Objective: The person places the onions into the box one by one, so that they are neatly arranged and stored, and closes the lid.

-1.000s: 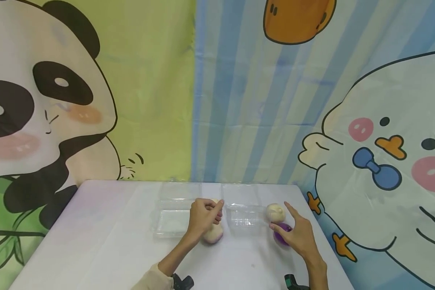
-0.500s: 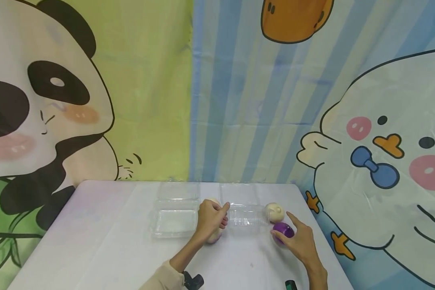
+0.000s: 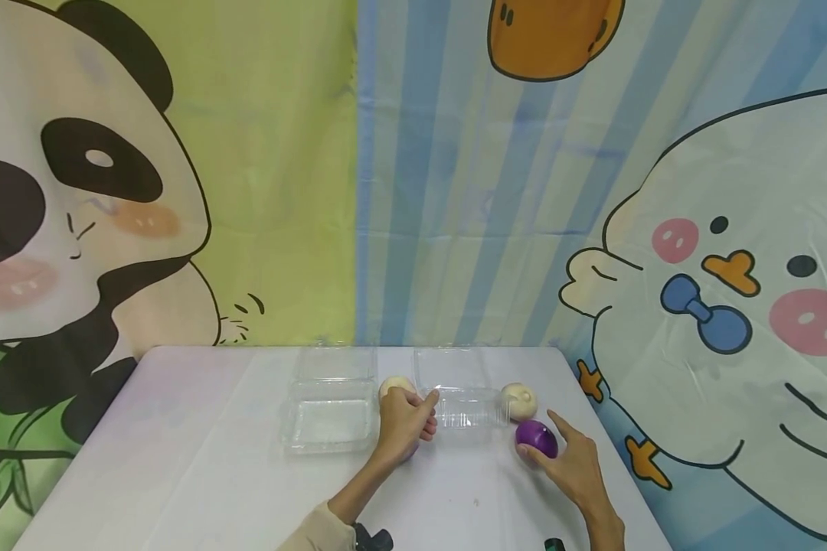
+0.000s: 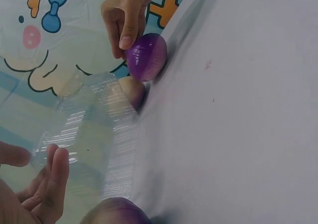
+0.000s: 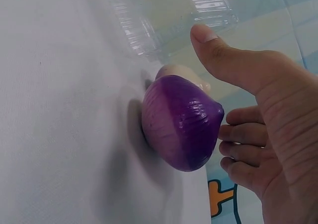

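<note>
A purple toy onion [image 3: 536, 438], glossy with a pointed tip, lies on the right of the table beside a cream toy bulb [image 3: 520, 402]. My right hand [image 5: 263, 119] is beside this onion, thumb spread above it and fingertips close to its tip. Left of the cream bulb is an open clear plastic box [image 3: 472, 409] with its lid back. At this box's left end is my left hand [image 3: 403, 425], thumb and fingers apart in the left wrist view. Partly hidden by that hand are another cream bulb [image 3: 394, 384] and a second purple onion [image 4: 117, 214].
A second open clear plastic box [image 3: 334, 421] stands to the left of my left hand. The white table [image 3: 214, 459] ends at a cartoon-printed cloth backdrop [image 3: 441, 191]. Dark wrist gear [image 3: 374, 538] shows at the left sleeve.
My left hand has moved right toward the right-hand box, uncovering more of the cream bulb behind it. The right hand has drawn back slightly, leaving more of the purple onion visible.
</note>
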`<state>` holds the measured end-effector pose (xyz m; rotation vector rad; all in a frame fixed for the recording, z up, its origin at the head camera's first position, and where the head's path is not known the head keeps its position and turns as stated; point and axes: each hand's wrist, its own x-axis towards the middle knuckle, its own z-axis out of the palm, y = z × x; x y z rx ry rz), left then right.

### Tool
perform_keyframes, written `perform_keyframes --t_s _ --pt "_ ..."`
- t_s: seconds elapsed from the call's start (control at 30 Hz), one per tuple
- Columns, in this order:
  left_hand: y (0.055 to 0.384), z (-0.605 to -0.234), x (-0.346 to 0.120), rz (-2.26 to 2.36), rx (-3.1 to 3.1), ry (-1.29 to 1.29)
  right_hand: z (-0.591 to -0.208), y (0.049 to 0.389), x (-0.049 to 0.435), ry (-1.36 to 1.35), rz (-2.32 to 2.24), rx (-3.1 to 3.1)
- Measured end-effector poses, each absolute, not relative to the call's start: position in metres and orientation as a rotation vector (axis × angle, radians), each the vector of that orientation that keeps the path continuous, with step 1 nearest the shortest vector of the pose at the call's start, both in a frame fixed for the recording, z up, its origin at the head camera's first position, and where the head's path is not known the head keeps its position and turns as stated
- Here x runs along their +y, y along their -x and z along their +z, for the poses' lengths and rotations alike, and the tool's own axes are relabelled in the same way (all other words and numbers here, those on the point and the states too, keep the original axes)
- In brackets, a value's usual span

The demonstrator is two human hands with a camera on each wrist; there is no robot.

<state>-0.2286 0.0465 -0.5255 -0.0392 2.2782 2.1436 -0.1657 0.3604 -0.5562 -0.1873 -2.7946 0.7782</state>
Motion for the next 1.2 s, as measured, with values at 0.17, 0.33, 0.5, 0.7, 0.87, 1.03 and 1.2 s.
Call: perform_keyframes --t_s 0.17,0.33,0.5,0.7,0.87,1.03,1.2 --pt "0.230 -0.530 0.047 2.168 2.244 0.023 -0.558 0.165 0.361 0.197 0.795 -2.791" --pt "0.229 -0.532 0.047 2.168 2.226 0.018 -0.559 0.167 0.362 0.180 0.786 -2.789" --pt "0.223 -0.532 0.048 2.174 2.221 -0.001 -0.562 0.168 0.364 0.146 0.769 -2.779" --pt "0.214 -0.533 0.047 2.202 2.187 -0.006 -0.566 0.168 0.365 0.120 0.776 -2.769" --pt "0.208 -0.537 0.045 2.200 2.205 0.015 -0.568 0.169 0.363 0.100 0.793 -2.774" --pt "0.203 -0.541 0.045 2.184 2.222 0.037 -0.571 0.169 0.363 0.092 0.789 -2.774" --pt "0.201 -0.543 0.047 2.167 2.234 0.055 -0.573 0.170 0.365 0.092 0.768 -2.776"
